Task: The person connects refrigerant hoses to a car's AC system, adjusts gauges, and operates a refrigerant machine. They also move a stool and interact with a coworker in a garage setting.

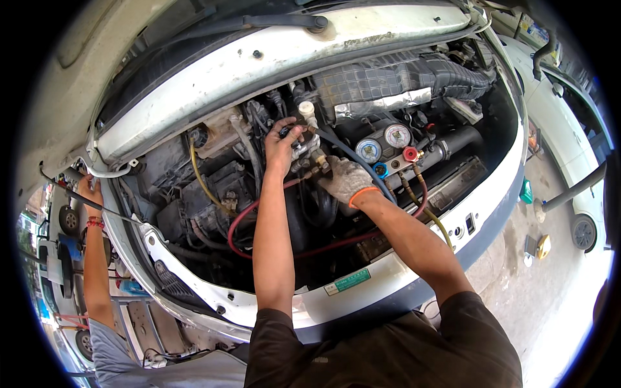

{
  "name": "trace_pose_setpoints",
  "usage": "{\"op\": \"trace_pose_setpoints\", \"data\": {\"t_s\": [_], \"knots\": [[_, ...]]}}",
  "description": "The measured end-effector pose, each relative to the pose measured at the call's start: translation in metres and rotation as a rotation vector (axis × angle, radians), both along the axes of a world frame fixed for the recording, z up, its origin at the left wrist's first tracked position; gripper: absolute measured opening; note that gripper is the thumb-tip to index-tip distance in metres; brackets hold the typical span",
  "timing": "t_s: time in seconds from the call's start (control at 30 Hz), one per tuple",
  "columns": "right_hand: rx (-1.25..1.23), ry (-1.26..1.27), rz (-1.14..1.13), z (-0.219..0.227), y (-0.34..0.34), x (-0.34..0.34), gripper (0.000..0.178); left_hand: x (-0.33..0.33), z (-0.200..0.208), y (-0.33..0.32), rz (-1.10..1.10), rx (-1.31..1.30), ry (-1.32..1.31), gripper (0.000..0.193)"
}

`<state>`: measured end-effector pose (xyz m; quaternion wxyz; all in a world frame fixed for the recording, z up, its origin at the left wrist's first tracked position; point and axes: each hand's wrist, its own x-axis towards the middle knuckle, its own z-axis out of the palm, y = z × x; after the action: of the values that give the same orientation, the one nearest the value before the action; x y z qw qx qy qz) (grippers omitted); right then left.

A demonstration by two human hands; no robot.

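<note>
My bare left hand [281, 150] reaches into the engine bay, fingers closed around a small dark hose coupler [285, 132]. The blue hose [349, 152] runs up to that spot. Just to the right, my right hand [348, 179] wears a grey work glove with an orange cuff. Its fingers close against a brass coupler [319, 160], where the red hose [249, 210] ends; the fingertips are partly hidden. A manifold gauge set [388, 152] with two round dials and red and blue knobs rests on the engine, right of my glove. A white-capped pipe [306, 110] stands beyond my hands.
At the left, another person's hand [90, 192] touches the white vehicle's edge. A yellow hose [441, 227] hangs over the front panel [310, 296]. The raised hood [77, 84] is at upper left. A pale car [550, 110] stands right, with small items on the floor.
</note>
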<state>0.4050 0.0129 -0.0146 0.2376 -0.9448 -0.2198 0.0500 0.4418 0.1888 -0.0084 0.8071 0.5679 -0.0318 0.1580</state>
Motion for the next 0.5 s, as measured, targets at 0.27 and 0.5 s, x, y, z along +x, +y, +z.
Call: {"op": "trace_pose_setpoints", "data": {"t_s": [0.27, 0.5], "knots": [[0.019, 0.031, -0.035, 0.0, 0.002, -0.001, 0.056, -0.005, 0.007, -0.004, 0.027, 0.002, -0.017, 0.027], [0.069, 0.008, -0.07, 0.0, 0.004, -0.002, 0.054, 0.0, -0.002, 0.001, 0.036, -0.026, 0.001, 0.024]]}}
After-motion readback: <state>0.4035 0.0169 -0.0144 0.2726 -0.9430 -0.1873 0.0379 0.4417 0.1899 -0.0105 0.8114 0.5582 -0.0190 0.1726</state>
